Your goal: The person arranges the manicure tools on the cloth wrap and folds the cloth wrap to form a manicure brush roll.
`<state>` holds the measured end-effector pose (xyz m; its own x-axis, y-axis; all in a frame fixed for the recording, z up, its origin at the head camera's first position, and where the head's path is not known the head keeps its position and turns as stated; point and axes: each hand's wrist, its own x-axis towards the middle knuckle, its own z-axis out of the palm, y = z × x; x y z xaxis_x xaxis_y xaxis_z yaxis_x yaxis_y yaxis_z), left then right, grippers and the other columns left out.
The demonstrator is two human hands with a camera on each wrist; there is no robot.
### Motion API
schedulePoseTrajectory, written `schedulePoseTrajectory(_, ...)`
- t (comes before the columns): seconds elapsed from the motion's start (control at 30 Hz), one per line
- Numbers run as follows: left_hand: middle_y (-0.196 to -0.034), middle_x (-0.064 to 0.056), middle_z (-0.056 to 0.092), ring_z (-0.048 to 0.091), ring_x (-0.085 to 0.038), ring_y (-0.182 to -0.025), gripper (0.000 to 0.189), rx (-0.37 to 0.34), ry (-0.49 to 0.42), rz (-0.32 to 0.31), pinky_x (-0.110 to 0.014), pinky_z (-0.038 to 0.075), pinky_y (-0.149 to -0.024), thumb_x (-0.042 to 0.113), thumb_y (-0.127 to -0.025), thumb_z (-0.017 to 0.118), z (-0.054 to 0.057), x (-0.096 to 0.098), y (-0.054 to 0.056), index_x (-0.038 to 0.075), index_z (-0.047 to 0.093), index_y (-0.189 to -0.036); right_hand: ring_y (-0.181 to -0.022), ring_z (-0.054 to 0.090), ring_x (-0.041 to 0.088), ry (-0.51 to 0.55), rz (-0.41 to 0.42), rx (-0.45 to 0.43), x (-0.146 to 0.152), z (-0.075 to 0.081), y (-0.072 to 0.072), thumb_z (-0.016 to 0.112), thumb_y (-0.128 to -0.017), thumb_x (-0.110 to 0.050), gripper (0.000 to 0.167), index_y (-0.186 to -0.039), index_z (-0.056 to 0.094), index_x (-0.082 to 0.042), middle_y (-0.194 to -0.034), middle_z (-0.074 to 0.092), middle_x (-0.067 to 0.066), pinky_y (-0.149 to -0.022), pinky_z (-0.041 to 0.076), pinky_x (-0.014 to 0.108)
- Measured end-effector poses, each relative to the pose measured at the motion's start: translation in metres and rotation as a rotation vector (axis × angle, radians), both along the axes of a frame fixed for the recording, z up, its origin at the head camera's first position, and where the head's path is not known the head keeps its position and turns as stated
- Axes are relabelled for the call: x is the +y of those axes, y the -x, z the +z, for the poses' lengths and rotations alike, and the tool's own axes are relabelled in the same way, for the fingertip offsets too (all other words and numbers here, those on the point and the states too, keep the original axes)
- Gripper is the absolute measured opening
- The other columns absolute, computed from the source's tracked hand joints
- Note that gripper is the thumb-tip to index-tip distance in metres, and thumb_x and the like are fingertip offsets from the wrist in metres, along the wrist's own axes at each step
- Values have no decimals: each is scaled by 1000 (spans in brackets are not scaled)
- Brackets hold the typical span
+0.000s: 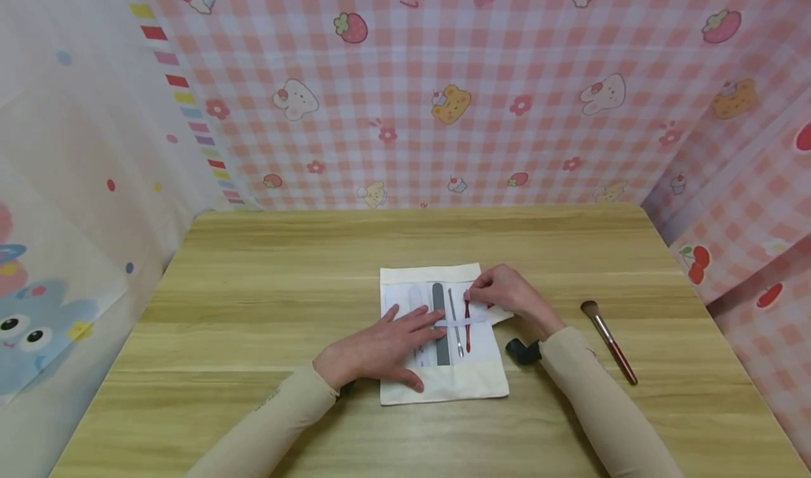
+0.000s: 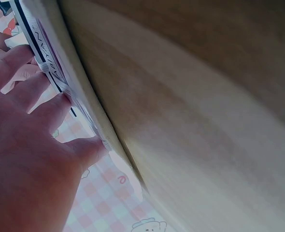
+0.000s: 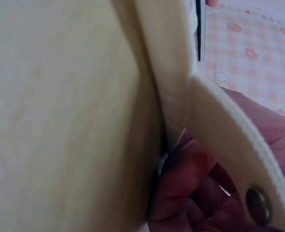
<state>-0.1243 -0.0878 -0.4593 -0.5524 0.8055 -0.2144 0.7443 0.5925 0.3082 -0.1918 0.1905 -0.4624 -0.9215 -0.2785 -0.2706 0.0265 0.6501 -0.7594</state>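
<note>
An off-white fabric tool pouch (image 1: 443, 385) lies opened flat on the table. Under its pale elastic band sit a dark grey nail file (image 1: 438, 298), a thin double-ended metal cuticle pusher (image 1: 459, 344) and a slim red tool (image 1: 468, 334). My left hand (image 1: 386, 344) rests on the pouch with its fingers spread, the tips over the nail file. With thumb and forefinger, my right hand (image 1: 510, 291) pinches the upper end of the red tool. A strap with a metal snap button (image 3: 258, 205) juts from the pouch's edge beside the right hand.
Right of the pouch, a makeup brush (image 1: 608, 341) with a red handle lies on the wooden table (image 1: 272, 281). A dark wrist device (image 1: 522, 352) shows by the right sleeve. Pink checked cloth (image 1: 405, 154) hangs behind the table's far edge.
</note>
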Motion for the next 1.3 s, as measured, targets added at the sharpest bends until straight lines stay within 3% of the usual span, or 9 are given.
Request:
schedulePoseTrajectory(0.43, -173, 0, 18, 15, -27, -159, 94, 1, -2, 2, -64, 17, -122, 58, -84, 79, 2, 0, 1, 19, 40, -161, -74, 59, 15, 15, 64, 32, 5, 0, 0, 68, -99, -20, 20, -98, 82, -6, -87, 71, 2, -70, 48, 29)
schedulePoseTrajectory(0.57, -173, 2, 16, 14, -26, -159, 94, -2, 5, 7, -63, 15, -122, 58, -85, 79, 1, 0, 1, 20, 39, -161, -75, 60, 16, 42, 81, 58, 8, 1, -2, 66, -102, -21, 24, -109, 80, -3, -86, 70, 3, -70, 49, 30)
schedulePoseTrajectory(0.67, -173, 3, 15, 13, -24, -159, 95, -6, 13, 12, -61, 14, -123, 59, -85, 79, 1, 1, 1, 21, 38, -162, -80, 63, 17, 72, 91, 83, 13, 4, -6, 64, -104, -23, 29, -118, 76, -1, -95, 73, 6, -73, 52, 31)
schedulePoseTrajectory(0.9, -174, 3, 14, 12, -24, -159, 95, -7, 12, 16, -61, 13, -123, 59, -85, 79, 1, 1, -1, 22, 38, -162, -94, 62, 22, 99, 47, 149, 36, 23, -22, 63, -105, -27, 35, -125, 71, 1, -115, 71, 14, -80, 52, 34)
schedulePoseTrajectory(1.1, -174, 3, 14, 12, -24, -159, 96, 0, 12, 16, -61, 13, -124, 58, -84, 80, 0, 1, -1, 22, 38, -162, -95, 66, 25, 109, -26, 223, 63, 42, -36, 63, -105, -25, 35, -125, 70, 2, -117, 72, 17, -77, 54, 30)
schedulePoseTrajectory(1.3, -173, 3, 15, 13, -24, -159, 95, -3, 12, 15, -60, 14, -124, 57, -84, 80, -1, 2, -1, 21, 38, -162, -99, 70, 30, 81, -69, 264, 92, 49, -46, 62, -106, -24, 36, -127, 68, 4, -117, 72, 20, -78, 56, 26)
